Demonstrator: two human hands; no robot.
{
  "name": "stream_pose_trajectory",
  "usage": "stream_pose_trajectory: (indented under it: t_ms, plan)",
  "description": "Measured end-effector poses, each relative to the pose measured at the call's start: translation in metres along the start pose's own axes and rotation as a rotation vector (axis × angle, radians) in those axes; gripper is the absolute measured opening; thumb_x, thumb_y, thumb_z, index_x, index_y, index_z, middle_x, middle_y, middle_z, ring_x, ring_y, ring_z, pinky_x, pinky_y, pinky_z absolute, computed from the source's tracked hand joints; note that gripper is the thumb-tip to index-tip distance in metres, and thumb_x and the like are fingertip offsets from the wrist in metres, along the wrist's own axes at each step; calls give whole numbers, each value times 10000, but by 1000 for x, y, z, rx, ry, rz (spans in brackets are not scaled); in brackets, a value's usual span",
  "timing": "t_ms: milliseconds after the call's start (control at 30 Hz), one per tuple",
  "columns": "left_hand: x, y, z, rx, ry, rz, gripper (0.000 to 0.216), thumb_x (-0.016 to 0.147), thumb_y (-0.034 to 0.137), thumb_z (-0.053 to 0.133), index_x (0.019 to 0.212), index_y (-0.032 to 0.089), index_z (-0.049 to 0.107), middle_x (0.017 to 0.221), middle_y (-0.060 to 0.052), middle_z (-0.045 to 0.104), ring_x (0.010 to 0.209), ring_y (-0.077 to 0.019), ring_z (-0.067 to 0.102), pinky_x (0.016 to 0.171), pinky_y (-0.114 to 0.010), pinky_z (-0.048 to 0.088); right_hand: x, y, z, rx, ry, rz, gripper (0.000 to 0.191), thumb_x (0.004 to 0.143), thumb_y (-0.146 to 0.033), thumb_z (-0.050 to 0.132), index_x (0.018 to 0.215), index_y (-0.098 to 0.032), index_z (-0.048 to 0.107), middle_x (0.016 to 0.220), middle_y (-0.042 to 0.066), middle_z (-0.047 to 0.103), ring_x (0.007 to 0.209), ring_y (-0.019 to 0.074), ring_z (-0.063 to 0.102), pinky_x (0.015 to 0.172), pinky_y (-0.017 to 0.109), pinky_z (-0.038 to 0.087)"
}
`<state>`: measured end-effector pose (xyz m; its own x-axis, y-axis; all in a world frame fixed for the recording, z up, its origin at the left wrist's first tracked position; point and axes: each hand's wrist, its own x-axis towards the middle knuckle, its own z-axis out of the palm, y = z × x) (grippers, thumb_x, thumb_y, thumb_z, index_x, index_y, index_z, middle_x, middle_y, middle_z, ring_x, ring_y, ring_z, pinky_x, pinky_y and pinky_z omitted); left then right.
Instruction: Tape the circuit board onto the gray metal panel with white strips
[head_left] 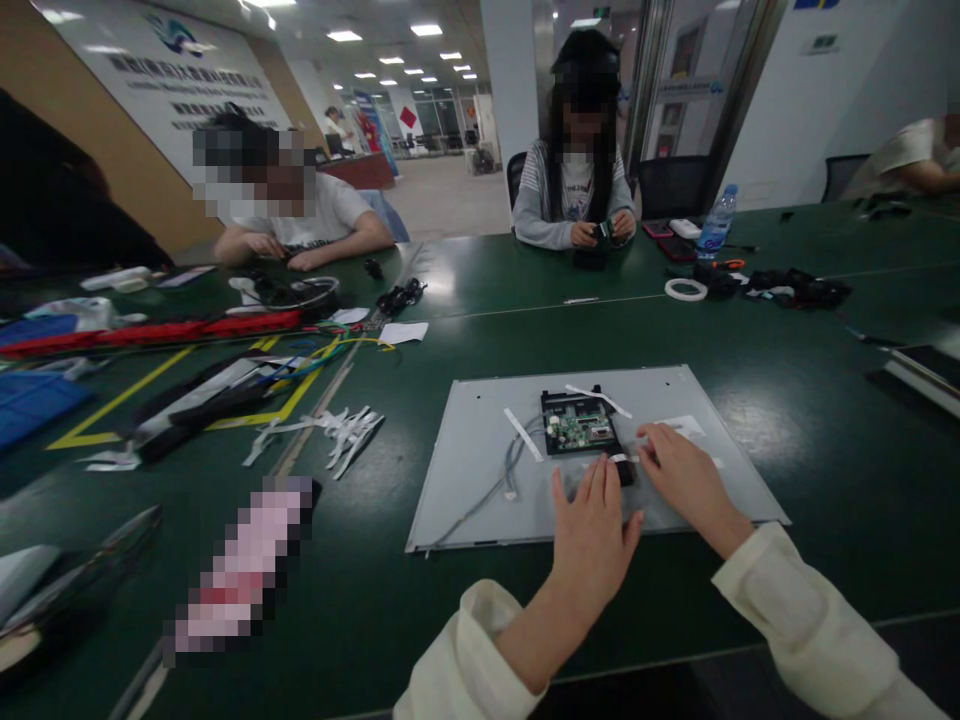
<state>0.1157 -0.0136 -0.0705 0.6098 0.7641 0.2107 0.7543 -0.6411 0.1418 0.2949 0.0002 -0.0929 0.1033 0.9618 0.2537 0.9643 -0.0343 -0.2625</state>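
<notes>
L hand (596,530) open, fingertips at blk block (625,472), no clear grip; R hand (690,485) half-curled, can't tell hold. PCB (579,430) prob. light, fragile: lift by blk frame (555,398).

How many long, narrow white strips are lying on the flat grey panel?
2 clearly visible: one strip left of the green circuit board, another strip across the upper right of the black frame. More may be hidden by the left hand or right hand.
</notes>
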Motion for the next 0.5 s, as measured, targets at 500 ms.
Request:
stream_pose_trajectory:
  t_ms: [500]
  plan:
    - [-9, -8, 4, -14, 18, 40, 535, 954, 418, 338, 1407, 133, 356, 1459, -88, 410, 1395, -277, 261, 1122, -515, 244, -3, 9, 2, 108, 55, -21, 153, 856, -184, 442, 918, -219, 578, 899, 32, 613, 777, 166, 581, 615, 261, 382]
